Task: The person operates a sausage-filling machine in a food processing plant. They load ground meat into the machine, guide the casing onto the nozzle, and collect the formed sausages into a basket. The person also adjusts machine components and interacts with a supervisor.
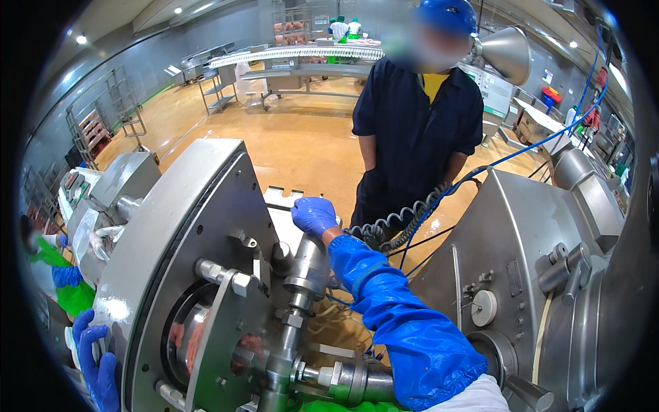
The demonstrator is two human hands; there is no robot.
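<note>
Our right hand [315, 215] curls at the top of the steel cylinder [307, 266]; whether it grips, we cannot tell. The cylinder lies at its six o'clock, long axis running one to seven. Our left hand [97, 358], fingers parted, is farther off, toward eight.

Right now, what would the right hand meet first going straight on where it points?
Possibly the pale notched plate just beyond the right hand; past it lies tan floor. Depth is unclear.
</note>
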